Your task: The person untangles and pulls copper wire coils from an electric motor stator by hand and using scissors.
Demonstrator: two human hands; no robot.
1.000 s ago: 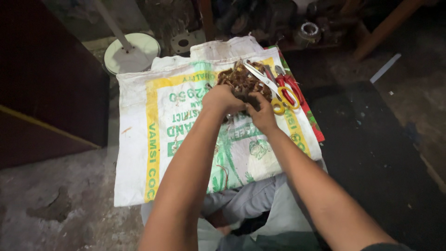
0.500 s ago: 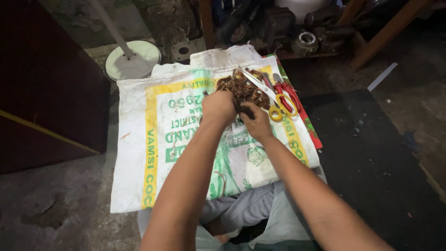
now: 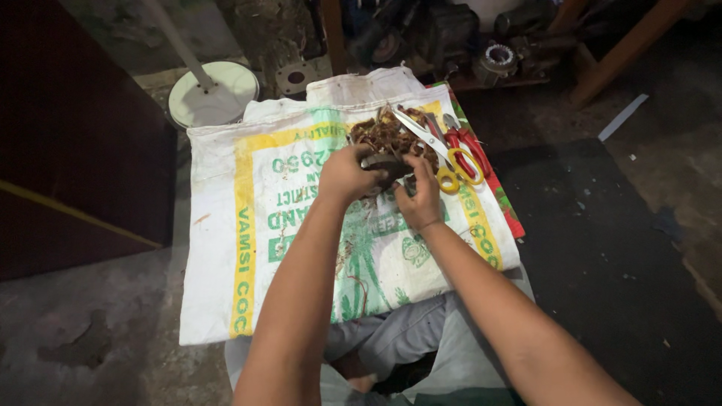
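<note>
Your left hand and right hand meet just above the middle of the frame, both closed on a dark roundish object held between them; what it is cannot be made out. It sits at the near edge of a brown tangle of coppery wire scraps piled on a white woven sack with green and yellow print, which is spread over your lap. Just right of the pile lie yellow-handled scissors, and beside them red-handled pliers. At the upper left stands a round white base with a pole. Dark machine parts crowd the top edge.
</note>
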